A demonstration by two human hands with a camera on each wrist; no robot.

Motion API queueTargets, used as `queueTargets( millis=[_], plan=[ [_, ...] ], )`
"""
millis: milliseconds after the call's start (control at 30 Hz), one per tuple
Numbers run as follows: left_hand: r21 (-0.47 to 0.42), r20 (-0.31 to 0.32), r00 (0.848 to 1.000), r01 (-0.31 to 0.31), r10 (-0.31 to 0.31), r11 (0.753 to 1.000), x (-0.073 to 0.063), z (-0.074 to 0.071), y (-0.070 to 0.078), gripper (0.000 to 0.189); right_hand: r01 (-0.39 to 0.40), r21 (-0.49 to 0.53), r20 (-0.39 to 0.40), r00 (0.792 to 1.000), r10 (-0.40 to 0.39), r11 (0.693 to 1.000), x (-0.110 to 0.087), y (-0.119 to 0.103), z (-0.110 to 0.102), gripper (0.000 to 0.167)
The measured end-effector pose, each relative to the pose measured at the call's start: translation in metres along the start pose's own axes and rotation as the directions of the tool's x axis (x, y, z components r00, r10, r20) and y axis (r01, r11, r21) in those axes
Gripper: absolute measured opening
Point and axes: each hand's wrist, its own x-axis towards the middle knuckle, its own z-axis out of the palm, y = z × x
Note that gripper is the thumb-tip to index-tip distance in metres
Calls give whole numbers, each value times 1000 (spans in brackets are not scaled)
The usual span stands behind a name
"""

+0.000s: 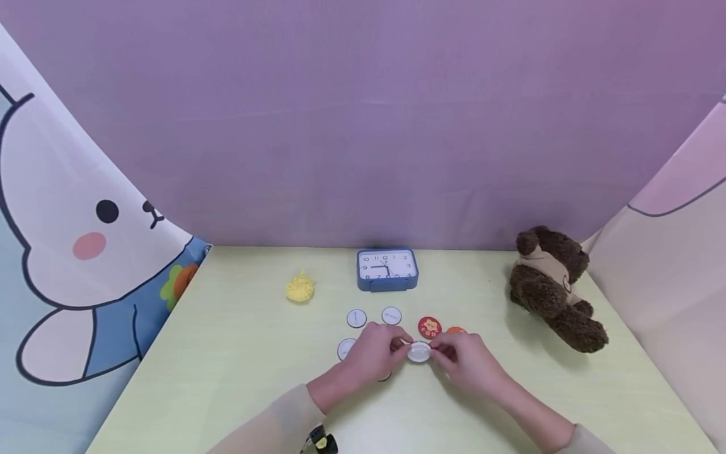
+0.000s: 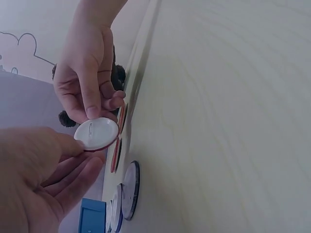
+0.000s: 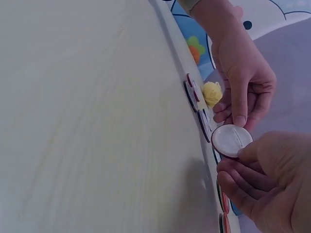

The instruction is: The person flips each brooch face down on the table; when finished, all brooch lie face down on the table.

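Observation:
Between my two hands is a round pin badge, white back up, with a red rim and a pin across it in the wrist views. My left hand pinches its left edge between thumb and fingers; my right hand pinches the opposite edge. The badge is held just above the table. Beyond it lie a red badge with a yellow star figure and an orange badge, partly covered by the right hand. White-backed badges lie around the left hand, some partly hidden by it.
A blue clock stands behind the badges. To its left sits a small yellow ball-like item. A brown plush bear lies at the right edge of the pale table. A purple cloth hangs behind.

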Motion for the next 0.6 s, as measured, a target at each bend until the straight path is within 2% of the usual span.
queueTargets(
  millis=[200, 367, 467, 600],
  plan=[
    [-53, 7, 1000, 6, -6, 999, 0, -2, 0, 16, -12, 47, -8, 1000, 12, 999, 1, -4, -3, 10],
    [-66, 54, 998, 16, -13, 998, -1, -3, 1, 33, -38, 77, 7, 999, 38, 996, 4, -6, -3, 12],
    [-45, 74, 997, 20, -17, 999, 0, -3, 2, 42, -21, 84, 16, 1000, 19, 996, 4, -6, -3, 11],
    [-6, 96, 995, 25, -24, 1000, 0, -1, 1, 41, 6, 72, 36, 999, -9, 997, 3, -6, -2, 10]
  ],
)
